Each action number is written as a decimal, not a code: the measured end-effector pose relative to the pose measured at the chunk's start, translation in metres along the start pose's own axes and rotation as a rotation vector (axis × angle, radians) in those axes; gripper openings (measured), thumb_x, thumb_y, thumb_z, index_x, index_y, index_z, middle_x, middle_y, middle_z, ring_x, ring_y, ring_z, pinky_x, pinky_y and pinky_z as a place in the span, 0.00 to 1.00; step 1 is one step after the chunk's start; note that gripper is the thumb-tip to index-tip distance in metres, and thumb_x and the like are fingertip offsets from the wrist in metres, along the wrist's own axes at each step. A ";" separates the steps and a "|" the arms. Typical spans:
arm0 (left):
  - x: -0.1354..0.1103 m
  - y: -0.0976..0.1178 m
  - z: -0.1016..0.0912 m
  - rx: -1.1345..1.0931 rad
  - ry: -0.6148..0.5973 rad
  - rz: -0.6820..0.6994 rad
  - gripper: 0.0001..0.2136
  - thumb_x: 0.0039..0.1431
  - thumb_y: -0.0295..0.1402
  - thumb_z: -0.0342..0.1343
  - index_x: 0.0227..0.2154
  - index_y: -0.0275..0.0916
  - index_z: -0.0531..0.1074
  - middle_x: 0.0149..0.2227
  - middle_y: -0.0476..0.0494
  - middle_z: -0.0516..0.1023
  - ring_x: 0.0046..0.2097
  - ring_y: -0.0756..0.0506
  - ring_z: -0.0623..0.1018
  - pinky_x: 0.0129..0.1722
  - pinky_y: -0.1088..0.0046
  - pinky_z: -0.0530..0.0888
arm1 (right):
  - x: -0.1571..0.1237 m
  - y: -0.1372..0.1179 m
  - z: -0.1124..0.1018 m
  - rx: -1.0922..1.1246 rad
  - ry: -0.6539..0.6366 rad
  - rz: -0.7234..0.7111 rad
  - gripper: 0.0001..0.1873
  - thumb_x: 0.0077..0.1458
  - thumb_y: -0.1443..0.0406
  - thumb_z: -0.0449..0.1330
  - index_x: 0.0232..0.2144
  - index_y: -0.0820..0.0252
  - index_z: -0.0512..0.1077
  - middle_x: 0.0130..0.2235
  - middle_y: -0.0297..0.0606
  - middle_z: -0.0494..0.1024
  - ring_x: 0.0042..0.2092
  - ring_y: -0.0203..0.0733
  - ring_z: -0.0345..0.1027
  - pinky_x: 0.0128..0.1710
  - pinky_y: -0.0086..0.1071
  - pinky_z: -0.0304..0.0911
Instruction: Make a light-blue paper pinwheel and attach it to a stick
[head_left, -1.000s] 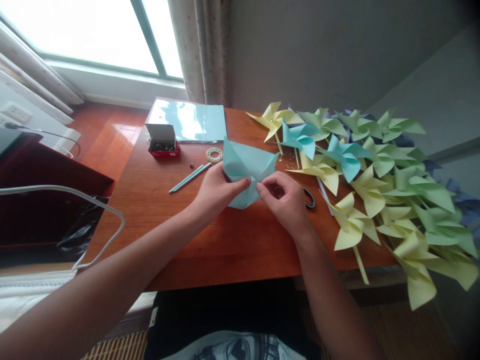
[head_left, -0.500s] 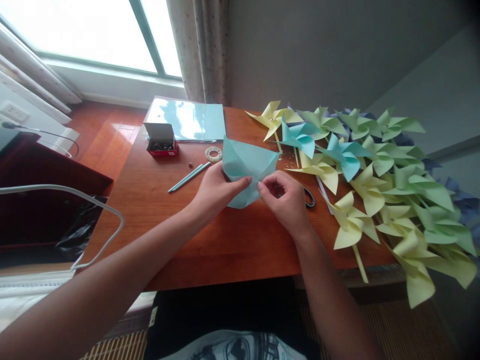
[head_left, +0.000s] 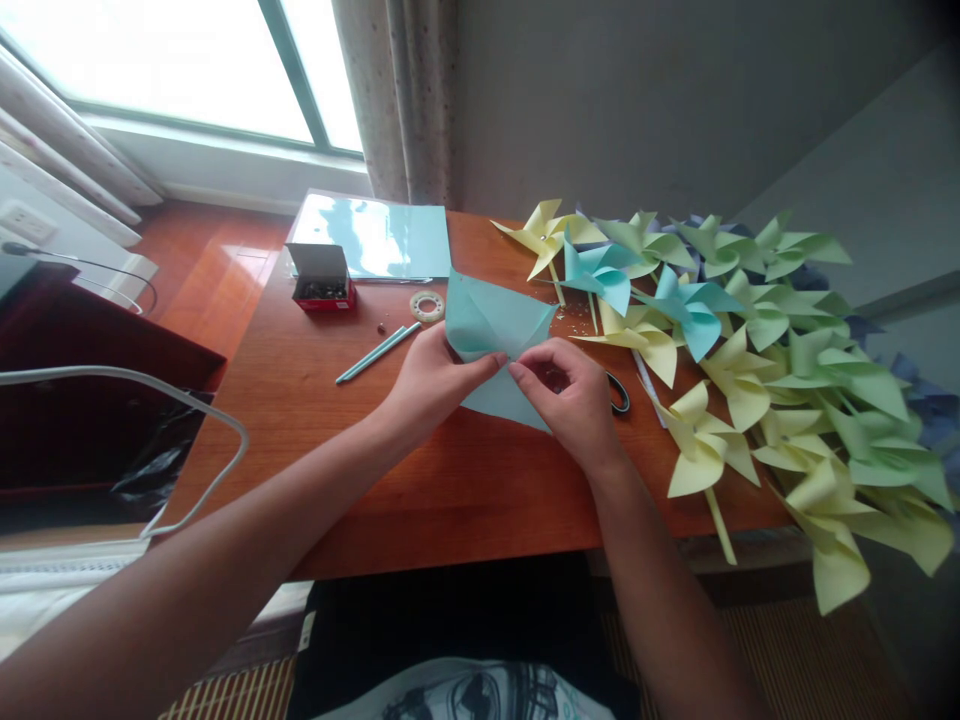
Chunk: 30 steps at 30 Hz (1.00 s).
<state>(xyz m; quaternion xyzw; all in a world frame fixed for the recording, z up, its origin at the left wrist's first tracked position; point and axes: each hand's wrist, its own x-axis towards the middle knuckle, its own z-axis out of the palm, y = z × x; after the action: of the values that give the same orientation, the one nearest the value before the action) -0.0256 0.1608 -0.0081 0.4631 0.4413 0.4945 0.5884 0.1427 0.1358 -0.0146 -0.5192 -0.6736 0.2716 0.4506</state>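
A sheet of light blue paper [head_left: 499,305], creased and partly bent in, is held up over the desk between my hands. My left hand [head_left: 439,370] grips it from the left, thumb lying across the front near the paper's middle. My right hand [head_left: 566,385] pinches at the same middle spot, thumb and forefinger pressed together by the left thumb's tip. Whether a small part sits in that pinch is hidden. Below the hands the paper's lower edge hangs down. Behind my right hand show the black handles of scissors [head_left: 619,393].
Several paper pinwheels, yellow [head_left: 697,445], green [head_left: 870,370] and blue [head_left: 690,305], crowd the desk's right side. At the left are blue paper sticks [head_left: 377,353], a tape roll [head_left: 427,306] and an open red box [head_left: 325,292] of small dark parts. Blue sheets [head_left: 420,240] lie behind.
The lower part of the blue paper has come loose and dropped toward the lower right. My right fingertips have shifted slightly left toward my left thumb.
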 end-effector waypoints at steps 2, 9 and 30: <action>0.000 0.000 0.000 0.006 0.004 0.007 0.11 0.42 0.30 0.71 0.28 0.35 0.76 0.31 0.47 0.81 0.32 0.47 0.76 0.33 0.73 0.72 | 0.000 -0.002 0.000 -0.004 -0.004 -0.013 0.05 0.60 0.64 0.64 0.30 0.56 0.75 0.32 0.34 0.76 0.32 0.38 0.67 0.30 0.32 0.62; 0.004 -0.001 -0.006 0.023 0.027 0.008 0.13 0.44 0.33 0.71 0.32 0.34 0.78 0.35 0.44 0.83 0.35 0.45 0.77 0.35 0.71 0.74 | 0.001 0.000 -0.013 0.036 0.012 0.017 0.05 0.62 0.65 0.61 0.37 0.54 0.78 0.37 0.36 0.80 0.38 0.41 0.73 0.34 0.33 0.67; 0.014 0.001 -0.016 -0.024 0.113 0.009 0.15 0.41 0.34 0.73 0.33 0.34 0.78 0.36 0.45 0.82 0.35 0.46 0.78 0.35 0.73 0.74 | 0.003 -0.003 -0.019 0.115 -0.200 -0.111 0.04 0.60 0.64 0.64 0.33 0.54 0.80 0.40 0.37 0.78 0.37 0.38 0.70 0.31 0.32 0.65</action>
<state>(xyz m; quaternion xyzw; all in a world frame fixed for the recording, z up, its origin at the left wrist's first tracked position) -0.0400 0.1762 -0.0113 0.4293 0.4659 0.5278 0.5658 0.1578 0.1356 -0.0033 -0.4248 -0.7260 0.3350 0.4245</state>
